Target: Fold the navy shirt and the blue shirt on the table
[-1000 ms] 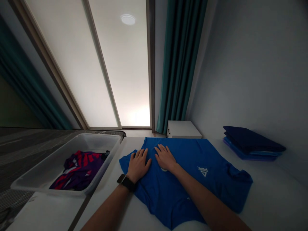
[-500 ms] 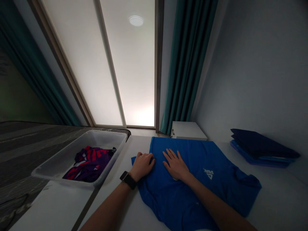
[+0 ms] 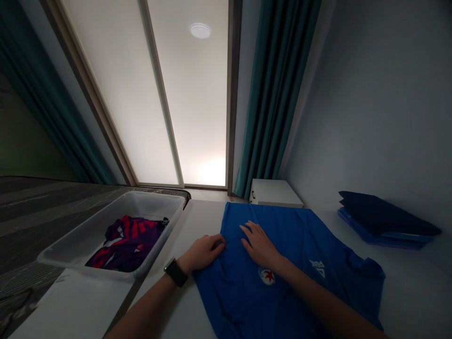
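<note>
A blue T-shirt [image 3: 243, 301] lies spread on the white table, with a white logo and a round badge with a red star on its front. At the shirt's left edge, my left hand [image 3: 203, 252], wearing a black watch [image 3: 175, 272], has its fingers curled in a pinch on the fabric. My right hand [image 3: 260, 245] rests on the shirt above the badge, its fingers spread and slightly bent, holding nothing.
To the left stands a translucent plastic bin [image 3: 76, 242] with a crumpled purple and red garment [image 3: 136, 242] in it. A stack of folded dark blue and blue clothes [image 3: 384, 219] lies at the right by the wall. Behind the table is a white cabinet [image 3: 277, 192].
My left hand has drawn back slightly left and down along the shirt's edge. The blue piece that stuck out there no longer shows. The badge is now uncovered beside my right hand.
</note>
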### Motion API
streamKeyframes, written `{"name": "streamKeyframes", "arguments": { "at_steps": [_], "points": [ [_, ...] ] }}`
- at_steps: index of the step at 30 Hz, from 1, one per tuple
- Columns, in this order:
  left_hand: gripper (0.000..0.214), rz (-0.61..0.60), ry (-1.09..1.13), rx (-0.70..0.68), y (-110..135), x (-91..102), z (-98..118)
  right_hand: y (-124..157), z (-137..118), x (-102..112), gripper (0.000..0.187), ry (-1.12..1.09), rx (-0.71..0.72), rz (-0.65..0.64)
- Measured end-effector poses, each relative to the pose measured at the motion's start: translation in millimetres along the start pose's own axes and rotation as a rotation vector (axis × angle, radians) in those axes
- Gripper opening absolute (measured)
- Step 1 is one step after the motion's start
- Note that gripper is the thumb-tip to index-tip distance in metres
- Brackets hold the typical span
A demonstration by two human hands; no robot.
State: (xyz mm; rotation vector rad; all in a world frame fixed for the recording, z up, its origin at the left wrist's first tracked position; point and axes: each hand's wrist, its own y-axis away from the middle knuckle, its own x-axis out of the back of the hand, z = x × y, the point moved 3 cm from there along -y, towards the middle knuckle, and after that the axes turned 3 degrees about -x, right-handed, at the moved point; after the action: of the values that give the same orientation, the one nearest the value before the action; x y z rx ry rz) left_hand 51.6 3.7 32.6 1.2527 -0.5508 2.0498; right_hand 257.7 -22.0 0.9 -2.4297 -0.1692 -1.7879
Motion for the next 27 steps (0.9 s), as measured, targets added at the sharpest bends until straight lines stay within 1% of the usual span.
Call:
{"name": "streamKeyframes", "arguments": {
  "at_steps": [3, 6, 8, 11, 14, 18, 23, 25, 27],
  "points": [
    [0.027, 0.026, -0.033, 0.008, 1.6, -7.9, -2.1, -38.6, -5.0, -0.9, 0.055, 0.042, 0.023, 0.037],
    [0.025, 0.016, -0.076, 0.002, 3.2, -13.1, -1.4, -79.5, -8.6, -6.7, 0.055, 0.081, -0.015, -0.003],
    [0.025, 0.009, -0.087, -0.006, 3.7, -14.1, -1.2, -103.9, -9.3, -10.6, 0.055, 0.091, -0.078, -0.037],
    [0.024, 0.009, -0.106, -0.018, 3.8, -13.7, -1.9, -133.0, -10.7, -14.1, 0.054, 0.100, -0.151, -0.051],
    [0.024, 0.007, -0.130, -0.025, 3.7, -13.7, -2.6, -153.1, -13.7, -17.1, 0.053, 0.109, -0.174, -0.050],
    [0.025, 0.007, -0.145, -0.016, 4.1, -14.5, -1.9, -164.7, -15.9, -22.7, 0.054, 0.118, -0.187, -0.067],
    [0.030, 0.041, -0.125, 0.058, 4.8, -11.1, -3.8, -156.9, -12.4, -27.6, 0.064, 0.119, -0.155, -0.062],
    [0.031, 0.082, -0.077, 0.096, 4.9, -7.0, -6.8, -149.8, -10.5, -28.4, 0.068, 0.118, -0.146, -0.061],
    [0.030, 0.160, -0.021, 0.114, 4.9, -1.8, -10.2, -141.0, -9.3, -28.6, 0.069, 0.125, -0.145, -0.071]
  ]
}}
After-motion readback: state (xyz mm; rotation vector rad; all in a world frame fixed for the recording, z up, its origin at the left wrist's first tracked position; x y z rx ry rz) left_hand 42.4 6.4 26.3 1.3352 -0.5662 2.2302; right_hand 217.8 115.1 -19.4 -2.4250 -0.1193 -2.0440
